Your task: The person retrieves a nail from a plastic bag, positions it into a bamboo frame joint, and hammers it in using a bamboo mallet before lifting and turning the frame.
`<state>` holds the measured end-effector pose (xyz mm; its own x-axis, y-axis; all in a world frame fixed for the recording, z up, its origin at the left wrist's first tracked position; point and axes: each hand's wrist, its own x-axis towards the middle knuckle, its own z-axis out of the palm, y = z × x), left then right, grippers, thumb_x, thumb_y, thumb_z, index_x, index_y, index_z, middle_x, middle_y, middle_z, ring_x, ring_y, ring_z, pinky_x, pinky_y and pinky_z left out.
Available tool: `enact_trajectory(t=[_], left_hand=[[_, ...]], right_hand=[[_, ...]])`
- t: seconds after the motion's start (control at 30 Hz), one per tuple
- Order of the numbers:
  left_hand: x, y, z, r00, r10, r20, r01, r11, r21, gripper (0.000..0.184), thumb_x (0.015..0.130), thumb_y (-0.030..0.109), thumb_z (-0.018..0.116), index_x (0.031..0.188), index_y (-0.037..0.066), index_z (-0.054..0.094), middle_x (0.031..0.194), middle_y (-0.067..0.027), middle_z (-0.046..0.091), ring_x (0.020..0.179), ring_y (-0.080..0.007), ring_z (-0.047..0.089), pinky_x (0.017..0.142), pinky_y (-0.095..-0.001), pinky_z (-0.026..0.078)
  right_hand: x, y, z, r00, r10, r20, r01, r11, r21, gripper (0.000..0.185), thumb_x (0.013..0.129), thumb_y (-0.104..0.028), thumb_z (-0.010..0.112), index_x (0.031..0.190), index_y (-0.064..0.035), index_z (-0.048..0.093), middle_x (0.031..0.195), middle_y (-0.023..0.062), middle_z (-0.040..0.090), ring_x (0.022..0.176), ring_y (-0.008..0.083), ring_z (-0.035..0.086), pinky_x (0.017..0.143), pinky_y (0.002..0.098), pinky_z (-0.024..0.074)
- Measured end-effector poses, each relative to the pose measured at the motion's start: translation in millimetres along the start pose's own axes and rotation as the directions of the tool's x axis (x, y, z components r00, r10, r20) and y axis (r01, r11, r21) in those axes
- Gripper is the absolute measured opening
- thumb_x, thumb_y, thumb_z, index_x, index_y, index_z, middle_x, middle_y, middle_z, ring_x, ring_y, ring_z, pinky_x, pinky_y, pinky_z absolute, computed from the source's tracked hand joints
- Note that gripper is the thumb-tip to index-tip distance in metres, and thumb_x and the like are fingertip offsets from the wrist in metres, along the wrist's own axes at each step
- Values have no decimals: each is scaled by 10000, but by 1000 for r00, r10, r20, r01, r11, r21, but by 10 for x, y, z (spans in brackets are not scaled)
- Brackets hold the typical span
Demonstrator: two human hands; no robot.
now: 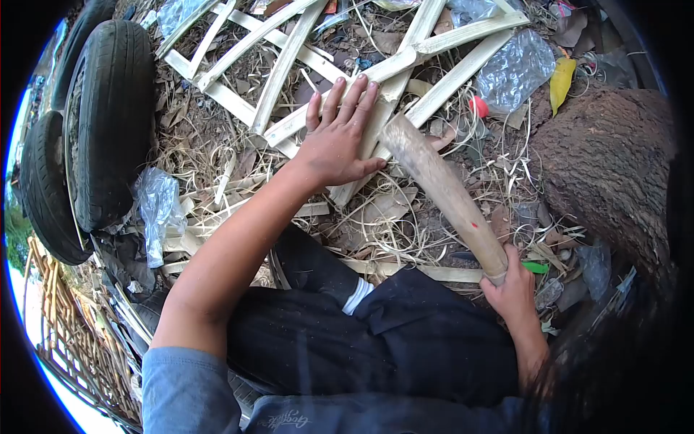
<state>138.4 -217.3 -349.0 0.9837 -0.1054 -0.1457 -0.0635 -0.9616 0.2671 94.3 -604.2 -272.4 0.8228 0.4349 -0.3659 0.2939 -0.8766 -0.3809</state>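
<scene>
My left hand (340, 137) lies flat with fingers spread on a lattice of pale split-bamboo strips (285, 69) on the ground. The palm presses near a spot where several strips cross. In my right hand (512, 286) is the lower end of a thick wooden stick (452, 192), its fingers wrapped round it. The stick slants up and to the left, and its far end overlaps a strip just right of my left hand. From this view I cannot tell whether the stick touches the strip.
Black tyres (112, 123) stand at the left. A thick tree trunk (607, 163) rises at the right. Thin bamboo shavings (383, 224), dry leaves and clear plastic (517, 69) litter the soil, with a red cap (478, 107) and a yellow leaf (562, 83). Bamboo poles (79, 325) lie at lower left.
</scene>
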Motion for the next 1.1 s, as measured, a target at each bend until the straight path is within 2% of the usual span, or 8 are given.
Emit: enact_trajectory(t=[0.23, 0.43, 0.63, 0.7, 0.73, 0.9, 1.0, 1.1], left_hand=[[27, 20, -77, 981, -58, 185, 65, 997, -29, 1121, 761, 573, 685, 1568, 141, 39, 1633, -93, 80, 1505, -331, 2, 1176, -535, -34], [29, 37, -73, 1000, -22, 1, 22, 1000, -7, 1177, 744, 596, 687, 1557, 78, 11, 1620, -140, 97, 1497, -356, 20, 1175, -512, -41], [10, 48, -95, 992, -48, 116, 47, 999, 8, 1152, 748, 608, 677, 1557, 81, 49, 1620, -143, 95, 1497, -356, 23, 1174, -524, -44], [-28, 44, -66, 1000, -14, 19, 14, 1000, 0, 1155, 754, 611, 673, 1556, 77, 37, 1622, -139, 83, 1496, -361, 24, 1174, -536, -44], [-21, 52, -80, 999, -16, 33, 17, 999, -33, 1155, 756, 606, 676, 1557, 80, 30, 1623, -137, 80, 1496, -360, 24, 1175, -535, -44], [-13, 48, -87, 999, -36, 26, 37, 998, -50, 1194, 739, 595, 706, 1559, 87, 3, 1625, -128, 78, 1500, -348, 16, 1186, -515, -17], [-37, 42, -71, 999, -32, 41, 34, 998, -54, 1172, 754, 592, 691, 1559, 89, 4, 1625, -127, 82, 1501, -344, 10, 1187, -511, -25], [-41, 35, -79, 996, -51, 75, 57, 995, -86, 1157, 762, 587, 683, 1560, 92, 7, 1625, -132, 70, 1499, -353, 9, 1185, -512, -35]], right_hand=[[-28, -279, -169, 952, -80, -296, 170, 941, 292, 566, 672, -125, 735, 1156, 14, 477, 843, 228, 655, 748, 446, 660, 661, 476, 540], [-34, 36, -47, 997, 82, -11, -81, 994, 80, 561, 696, -107, 729, 1170, 34, 463, 841, 221, 673, 793, 390, 701, 679, 440, 553], [-68, -232, -197, 954, -45, -295, 148, 929, 339, 583, 697, -111, 721, 1212, -5, 467, 878, 266, 663, 794, 462, 661, 704, 483, 541], [20, -154, -172, 993, 119, -2, -119, 993, -26, 603, 691, -92, 726, 1220, 21, 459, 884, 234, 677, 828, 410, 699, 737, 437, 555], [16, -123, -116, 989, 147, 21, -149, 986, 77, 599, 693, -105, 729, 1215, 14, 461, 874, 232, 675, 828, 400, 701, 728, 440, 554], [-10, -257, -220, 939, -41, -342, 132, 960, 247, 581, 702, -136, 723, 1205, -15, 461, 827, 265, 654, 773, 447, 664, 681, 495, 531], [10, -113, -124, 977, 198, 77, -196, 980, -24, 599, 700, -86, 731, 1218, 16, 449, 906, 244, 671, 836, 402, 699, 725, 449, 550], [-45, -208, -129, 972, -24, -232, 91, 955, 284, 578, 706, -146, 733, 1200, -21, 460, 878, 272, 654, 787, 456, 656, 672, 499, 526]])
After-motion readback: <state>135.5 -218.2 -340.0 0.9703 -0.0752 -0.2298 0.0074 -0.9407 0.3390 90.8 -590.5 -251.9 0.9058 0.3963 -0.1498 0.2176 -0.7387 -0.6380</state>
